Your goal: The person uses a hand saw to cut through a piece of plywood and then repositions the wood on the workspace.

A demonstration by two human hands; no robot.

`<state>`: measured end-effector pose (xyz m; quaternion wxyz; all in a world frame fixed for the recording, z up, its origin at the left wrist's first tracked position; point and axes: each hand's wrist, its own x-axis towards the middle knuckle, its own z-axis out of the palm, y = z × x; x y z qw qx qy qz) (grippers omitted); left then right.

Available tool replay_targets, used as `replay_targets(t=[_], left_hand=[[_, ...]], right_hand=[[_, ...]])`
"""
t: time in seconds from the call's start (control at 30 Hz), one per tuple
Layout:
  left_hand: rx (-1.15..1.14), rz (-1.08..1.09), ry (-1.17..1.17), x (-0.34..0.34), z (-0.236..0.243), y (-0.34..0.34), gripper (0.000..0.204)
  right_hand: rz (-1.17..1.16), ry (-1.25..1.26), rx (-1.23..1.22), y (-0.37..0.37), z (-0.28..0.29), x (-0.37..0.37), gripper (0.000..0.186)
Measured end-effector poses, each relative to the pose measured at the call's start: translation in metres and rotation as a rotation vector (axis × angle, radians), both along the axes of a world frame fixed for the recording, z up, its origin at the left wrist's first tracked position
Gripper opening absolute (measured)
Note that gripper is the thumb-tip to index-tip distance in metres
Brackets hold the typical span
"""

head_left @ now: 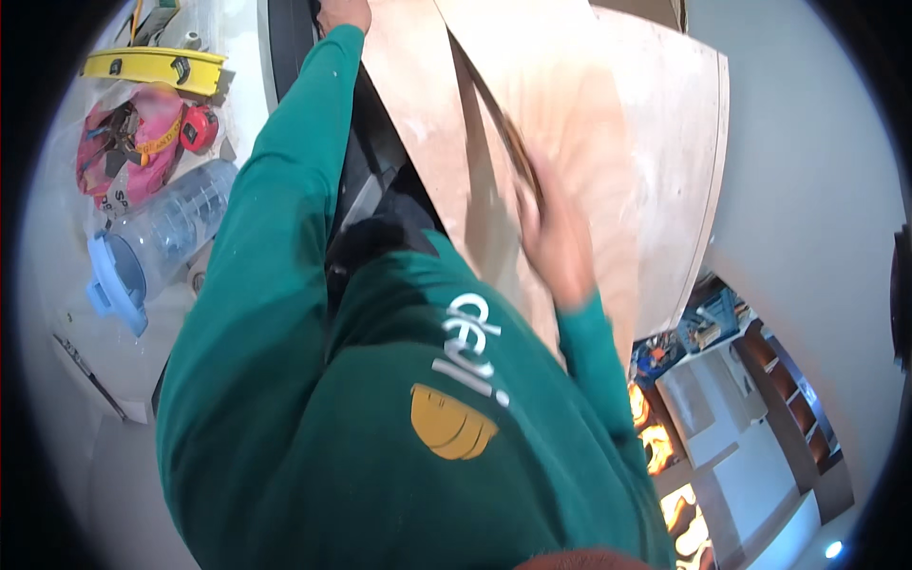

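A large pale plywood sheet (617, 123) lies slanted over another plywood sheet (408, 85), with its raised edge casting a shadow on the one beneath. My right hand (560, 237) is at that raised edge, its thumb and fingers closed around it, somewhat blurred. At the top of the view my left hand (344, 13) rests by the far left edge of the lower sheet, next to a dark surface (290, 47). The picture's border and the hand's own angle hide most of its fingers.
Left of me are a yellow spirit level (157, 71), a pink bag of small tools (133, 152), a red tape measure (198, 128) and a clear bottle with a blue lid (171, 223). Bins of tools (712, 318) and shelving (784, 389) stand at the lower right.
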<state>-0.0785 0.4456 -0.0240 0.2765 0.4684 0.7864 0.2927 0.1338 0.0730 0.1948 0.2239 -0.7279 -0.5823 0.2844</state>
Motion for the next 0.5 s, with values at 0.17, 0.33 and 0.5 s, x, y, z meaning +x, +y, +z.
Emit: replay_targets(t=[0.17,0.33,0.5], left_hand=[[-0.010,0.015,-0.045,0.004,-0.007,0.004,0.096],[-0.031,-0.010,0.011,-0.002,-0.012,0.005,0.098],[-0.035,-0.017,-0.010,-0.002,-0.013,0.001,0.096]], right_hand=[[-0.097,-0.045,-0.343,-0.070,0.131,0.004,0.054],[0.020,0.004,0.061,0.041,-0.031,-0.004,0.052],[-0.003,0.040,-0.135,0.043,-0.043,-0.002,0.054]])
